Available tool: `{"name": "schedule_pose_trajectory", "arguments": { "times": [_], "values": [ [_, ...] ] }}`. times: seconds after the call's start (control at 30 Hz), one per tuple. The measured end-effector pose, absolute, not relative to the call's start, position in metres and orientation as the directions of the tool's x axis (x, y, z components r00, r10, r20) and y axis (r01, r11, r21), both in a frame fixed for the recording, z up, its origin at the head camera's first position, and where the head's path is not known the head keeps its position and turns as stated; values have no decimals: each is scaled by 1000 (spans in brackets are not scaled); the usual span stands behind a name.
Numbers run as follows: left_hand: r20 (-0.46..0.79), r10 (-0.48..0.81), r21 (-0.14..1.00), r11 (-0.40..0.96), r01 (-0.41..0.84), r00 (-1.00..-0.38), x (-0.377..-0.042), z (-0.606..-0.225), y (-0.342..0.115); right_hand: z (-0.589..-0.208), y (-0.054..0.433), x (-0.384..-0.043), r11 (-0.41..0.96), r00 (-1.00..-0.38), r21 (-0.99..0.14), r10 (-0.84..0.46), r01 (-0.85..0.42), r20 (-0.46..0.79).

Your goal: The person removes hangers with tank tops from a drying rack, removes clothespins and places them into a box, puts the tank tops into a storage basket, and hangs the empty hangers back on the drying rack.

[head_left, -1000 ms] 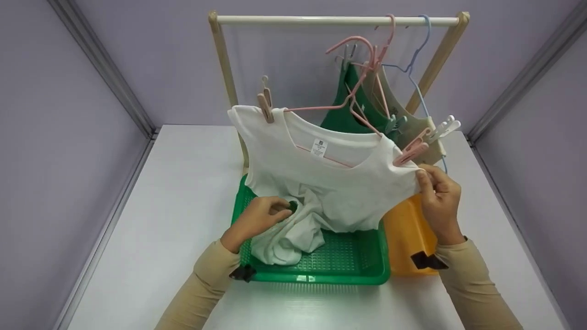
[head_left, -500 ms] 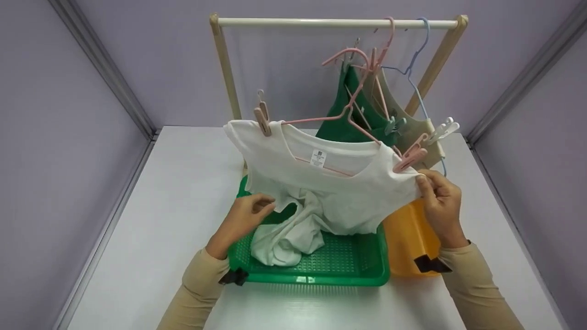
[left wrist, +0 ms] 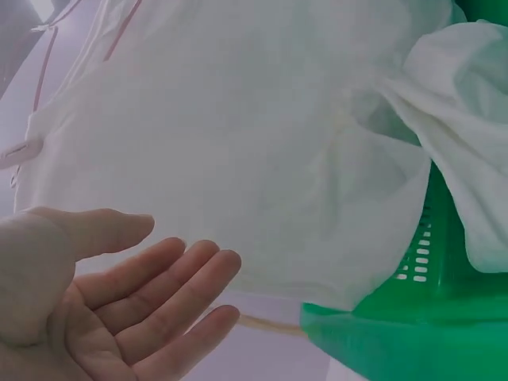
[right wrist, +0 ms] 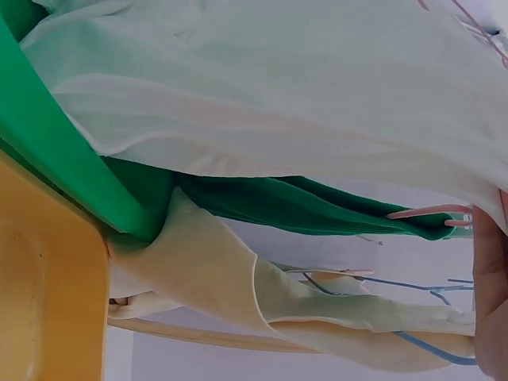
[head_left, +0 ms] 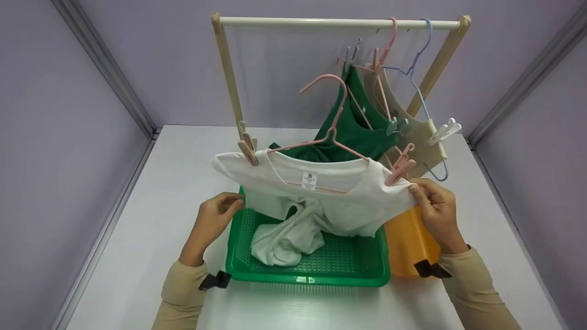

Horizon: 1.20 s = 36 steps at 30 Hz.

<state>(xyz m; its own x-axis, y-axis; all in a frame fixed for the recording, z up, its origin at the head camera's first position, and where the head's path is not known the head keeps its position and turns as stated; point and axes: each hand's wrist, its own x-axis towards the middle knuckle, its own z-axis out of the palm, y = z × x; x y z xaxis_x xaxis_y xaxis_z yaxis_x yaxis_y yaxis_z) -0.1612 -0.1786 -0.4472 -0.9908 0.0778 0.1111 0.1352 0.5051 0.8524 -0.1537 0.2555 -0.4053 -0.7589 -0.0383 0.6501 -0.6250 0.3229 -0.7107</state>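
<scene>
A white sleeveless top (head_left: 344, 211) sits on a pink hanger (head_left: 339, 114), its hem bunched into the green basket (head_left: 312, 279). One beige clothespin (head_left: 248, 153) clips its left shoulder; a pink clothespin (head_left: 400, 170) clips the other. My right hand (head_left: 438, 213) pinches the top's right shoulder edge between thumb and fingers. Beside the left edge of the cloth is my left hand (head_left: 215, 220). The left wrist view shows that palm facing up, with loosely spread fingers (left wrist: 171, 309) and nothing held.
Behind stands a wooden rack with a white rail (head_left: 302, 21). From it hang a green garment (head_left: 367, 137) and a beige garment (head_left: 415, 133), the latter on a blue hanger (head_left: 415, 82). An orange bin (head_left: 408, 247) stands right of the basket on the white table (head_left: 165, 174).
My left hand has drawn back leftward from the bunched cloth to the top's left edge. The top and hanger have dropped lower and shifted slightly left; my right hand keeps its pinch.
</scene>
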Motion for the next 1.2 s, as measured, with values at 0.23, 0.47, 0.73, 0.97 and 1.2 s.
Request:
{"name": "schedule_pose_trajectory", "arguments": {
  "times": [0.23,0.47,0.73,0.97,1.2],
  "values": [
    [146,-35,844,525,106,-989,-164,-444,-192,-410,255,-155,328,-762,-707,-66,-627,645],
    [184,-115,850,517,100,-976,-167,-438,-196,-418,256,-157,341,-783,-725,-58,-599,619],
    [318,-127,834,508,214,-939,-166,-433,-190,-425,256,-156,338,-765,-702,-95,-627,637],
    [444,-21,754,548,361,-896,-168,-430,-183,-428,256,-155,359,-784,-714,-95,-602,613],
    [446,33,733,560,386,-894,-170,-433,-176,-429,255,-155,342,-749,-679,-134,-650,649]
  ]
}}
